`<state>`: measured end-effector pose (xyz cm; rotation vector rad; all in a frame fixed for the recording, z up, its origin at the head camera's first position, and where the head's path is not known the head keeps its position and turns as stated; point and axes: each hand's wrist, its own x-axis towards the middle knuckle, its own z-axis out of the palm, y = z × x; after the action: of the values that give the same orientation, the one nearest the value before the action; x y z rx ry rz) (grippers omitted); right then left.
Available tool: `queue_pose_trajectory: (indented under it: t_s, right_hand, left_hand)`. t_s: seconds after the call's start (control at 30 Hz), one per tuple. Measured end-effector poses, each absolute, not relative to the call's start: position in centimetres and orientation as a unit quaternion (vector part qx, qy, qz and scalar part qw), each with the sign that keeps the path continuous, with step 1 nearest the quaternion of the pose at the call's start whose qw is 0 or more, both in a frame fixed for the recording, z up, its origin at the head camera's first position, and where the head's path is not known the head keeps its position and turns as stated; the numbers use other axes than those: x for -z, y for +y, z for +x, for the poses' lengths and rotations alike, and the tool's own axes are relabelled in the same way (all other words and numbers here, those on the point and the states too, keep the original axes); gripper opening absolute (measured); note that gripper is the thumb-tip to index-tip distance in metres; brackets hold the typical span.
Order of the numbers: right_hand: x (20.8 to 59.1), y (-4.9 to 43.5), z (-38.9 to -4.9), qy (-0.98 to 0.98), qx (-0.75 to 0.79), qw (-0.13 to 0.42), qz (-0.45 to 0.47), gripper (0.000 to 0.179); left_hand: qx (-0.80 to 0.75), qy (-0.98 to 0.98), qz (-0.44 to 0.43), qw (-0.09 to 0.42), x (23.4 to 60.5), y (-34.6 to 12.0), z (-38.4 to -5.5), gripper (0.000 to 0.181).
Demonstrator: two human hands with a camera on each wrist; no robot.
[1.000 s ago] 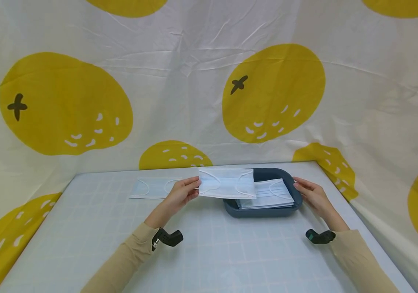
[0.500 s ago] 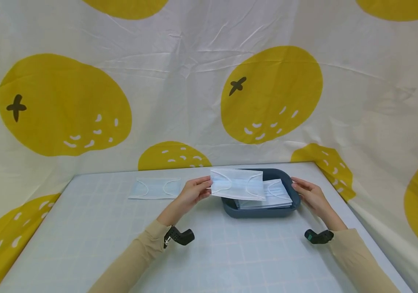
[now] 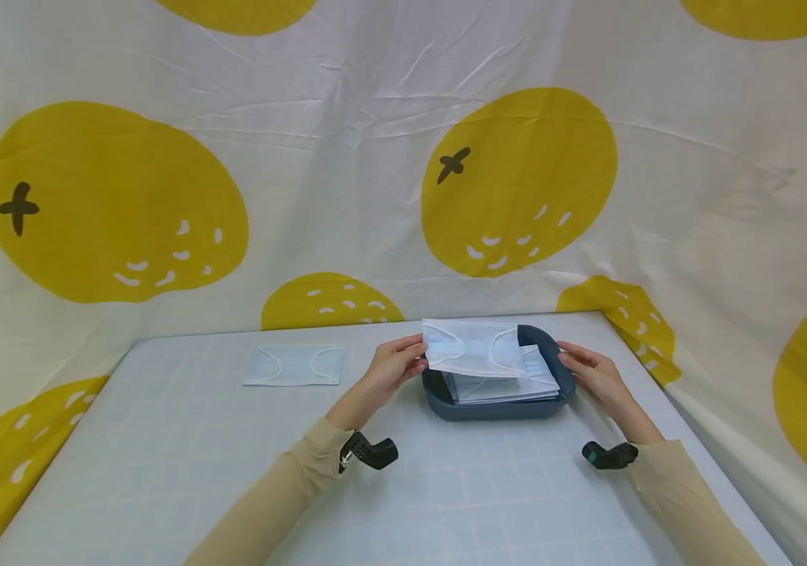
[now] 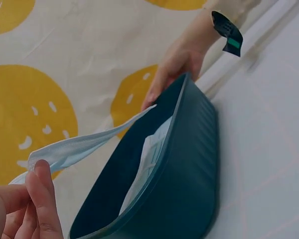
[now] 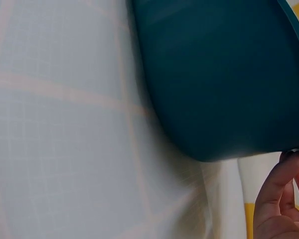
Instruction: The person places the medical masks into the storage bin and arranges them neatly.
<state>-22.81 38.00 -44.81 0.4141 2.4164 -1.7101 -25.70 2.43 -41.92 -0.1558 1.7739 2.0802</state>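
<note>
My left hand (image 3: 392, 366) pinches the left edge of a pale blue pleated face mask (image 3: 474, 347) with white ear loops. The mask hangs above the left and middle of a dark blue-green plastic bin (image 3: 498, 411); the left wrist view shows it nearly edge-on, one end between thumb and fingers. Inside the bin lies a stack of similar masks (image 3: 541, 384), partly covered by the held one. At the bin's right end my right hand (image 3: 604, 383) holds the rim, with the thumb (image 5: 284, 177) against the outer wall. Some of its fingertips are hidden.
Another face mask (image 3: 294, 365) lies flat on the table (image 3: 460, 503), left of the bin. Behind the table hangs a white cloth (image 3: 346, 157) with large yellow fruit shapes. Each wrist wears a black camera mount (image 3: 375, 453).
My left hand has carried the held mask rightward, from beside the bin's left end to over the stack. The right hand stays at the bin's rim. The view shifts slightly.
</note>
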Motion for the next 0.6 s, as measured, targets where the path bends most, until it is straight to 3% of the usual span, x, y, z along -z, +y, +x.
queue_pose_trajectory:
  t_s: [0.6]
  right_hand:
    - [44.7,38.0,-22.7,0.801,0.577,0.081,0.135,0.063]
  left_hand:
    - [-0.764,0.613,-0.064,0.191,41.6,6.0,-26.0,0.038]
